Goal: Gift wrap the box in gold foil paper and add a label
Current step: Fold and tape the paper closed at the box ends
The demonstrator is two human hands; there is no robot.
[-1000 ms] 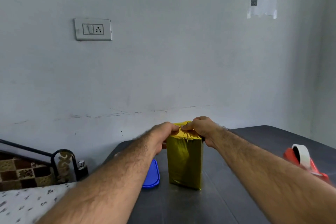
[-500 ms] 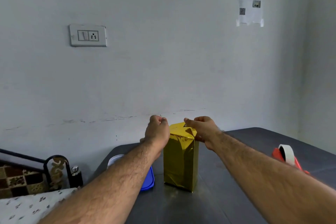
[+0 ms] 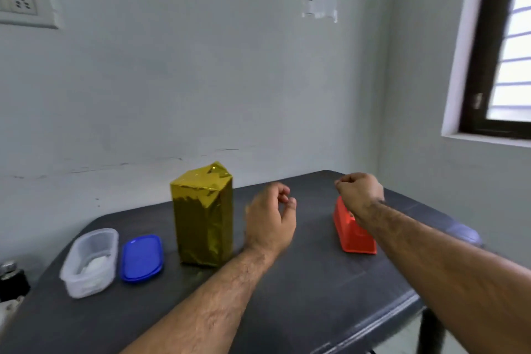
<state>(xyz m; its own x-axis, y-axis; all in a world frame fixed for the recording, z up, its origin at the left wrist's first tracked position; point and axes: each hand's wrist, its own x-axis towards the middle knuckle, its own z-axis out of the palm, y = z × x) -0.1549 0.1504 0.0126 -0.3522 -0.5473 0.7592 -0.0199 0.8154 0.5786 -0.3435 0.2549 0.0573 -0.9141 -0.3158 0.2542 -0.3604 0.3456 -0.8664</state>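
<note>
The box (image 3: 202, 215), wrapped in gold foil paper, stands upright on the dark table (image 3: 301, 296), with its top flaps folded down. No hand touches it. My left hand (image 3: 270, 215) hovers just right of the box, fingers loosely curled and holding nothing. My right hand (image 3: 359, 192) is curled into a fist above the red tape dispenser (image 3: 355, 234), whose top it partly hides. I see nothing held in the fist.
A clear plastic tub (image 3: 90, 261) and its blue lid (image 3: 141, 257) lie left of the box. A black bottle (image 3: 11, 279) stands past the table's left edge. The wall runs close behind, and a window (image 3: 505, 46) is at the right.
Both hands have let go of the folded foil at the box's top and moved right. My right hand now hangs over the tape dispenser. The view has swung right and down.
</note>
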